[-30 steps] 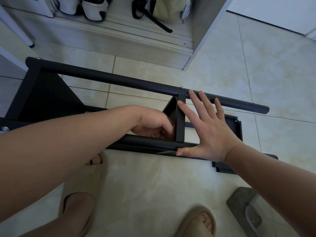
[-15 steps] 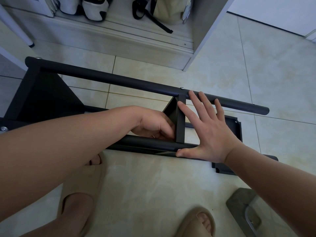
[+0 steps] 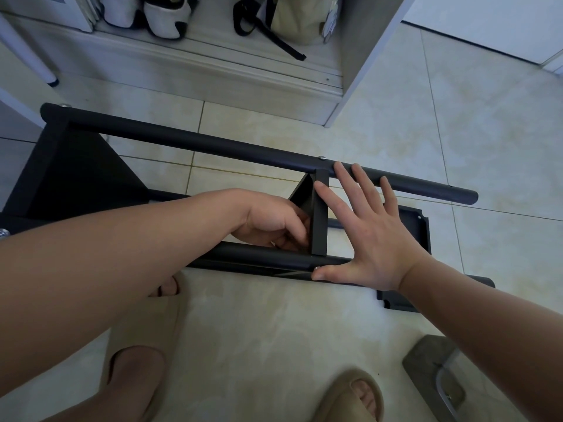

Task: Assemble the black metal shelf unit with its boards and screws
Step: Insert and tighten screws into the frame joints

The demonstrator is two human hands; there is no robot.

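Right hand (image 3: 374, 239) flat, fingers spread across poles (image 3: 213, 144); board (image 3: 319, 214) just left of it; left hand (image 3: 271, 223) curled against board, grip unclear.

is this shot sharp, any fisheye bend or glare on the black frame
Head view: sharp, no motion blur on the left hand or right hand; wide-angle bend curves the tile lines of the floor; soft light, only a faint sheen on the black frame.
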